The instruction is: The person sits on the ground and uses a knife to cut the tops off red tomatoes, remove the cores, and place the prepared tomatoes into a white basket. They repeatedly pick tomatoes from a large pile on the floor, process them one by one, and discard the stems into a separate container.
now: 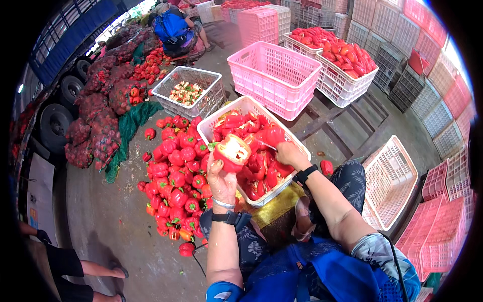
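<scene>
My left hand [222, 185] grips a red bell pepper [231, 151] that is cut open, its pale inside and seeds facing up and its green stem to the left. In my right hand [289, 154] is a knife [267, 145]; its thin blade points left toward the pepper, and the handle is hidden in my fist. A piece of red pepper [274, 134] is by the blade; whether it touches is unclear. Under both hands stands a white plastic crate [260, 203] filled with cut red pepper pieces [260, 173]. Whole red bell peppers [177, 181] lie heaped left of it.
Beyond are a grey crate [188, 109] with pepper cores, a pink crate [271, 90] and white crates [341, 85] of cut peppers. A tipped crate [392, 185] lies right. Mesh sacks [103, 139] line a truck. One person [173, 30] sits behind; another [68, 264] stands lower left.
</scene>
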Available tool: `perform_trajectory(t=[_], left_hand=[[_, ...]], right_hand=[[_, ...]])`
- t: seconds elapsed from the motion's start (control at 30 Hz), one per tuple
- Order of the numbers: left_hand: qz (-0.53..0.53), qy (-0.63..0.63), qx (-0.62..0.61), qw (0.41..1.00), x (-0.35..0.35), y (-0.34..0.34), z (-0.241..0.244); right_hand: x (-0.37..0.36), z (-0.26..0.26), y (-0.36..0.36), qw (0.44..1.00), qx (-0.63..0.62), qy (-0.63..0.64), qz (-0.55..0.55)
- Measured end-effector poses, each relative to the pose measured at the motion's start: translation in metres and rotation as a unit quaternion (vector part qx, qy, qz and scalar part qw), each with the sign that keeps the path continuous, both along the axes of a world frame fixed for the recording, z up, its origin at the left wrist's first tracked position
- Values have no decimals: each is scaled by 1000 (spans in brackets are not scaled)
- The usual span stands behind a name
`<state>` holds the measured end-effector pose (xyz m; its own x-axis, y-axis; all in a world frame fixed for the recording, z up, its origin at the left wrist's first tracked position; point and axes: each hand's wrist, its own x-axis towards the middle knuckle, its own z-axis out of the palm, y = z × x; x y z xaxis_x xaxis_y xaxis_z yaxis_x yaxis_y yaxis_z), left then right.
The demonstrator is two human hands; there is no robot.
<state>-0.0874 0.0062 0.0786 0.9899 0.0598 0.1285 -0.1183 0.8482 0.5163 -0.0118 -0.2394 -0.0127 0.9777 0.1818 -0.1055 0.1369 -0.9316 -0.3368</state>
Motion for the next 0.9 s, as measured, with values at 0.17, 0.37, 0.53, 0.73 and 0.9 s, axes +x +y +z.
perform_trajectory(t=[0.17, 0.37, 0.53, 0.73, 0.9], left_hand=[[13, 45, -61, 997, 1, -2, -20], [-42, 85, -1, 995, 10, 1, -46], [-90, 67, 56, 992, 4, -11, -46], [-130, 72, 143, 978, -17, -10, -27], [-145, 76, 123, 979, -15, -5, -33]], right_hand=[[-10, 88, 23, 947, 291, -132, 23], [-56, 148, 68, 920, 322, -129, 185], [-70, 136, 66, 947, 241, -177, 117], [-67, 132, 64, 958, 160, -199, 128], [-58, 131, 63, 960, 160, -181, 145]])
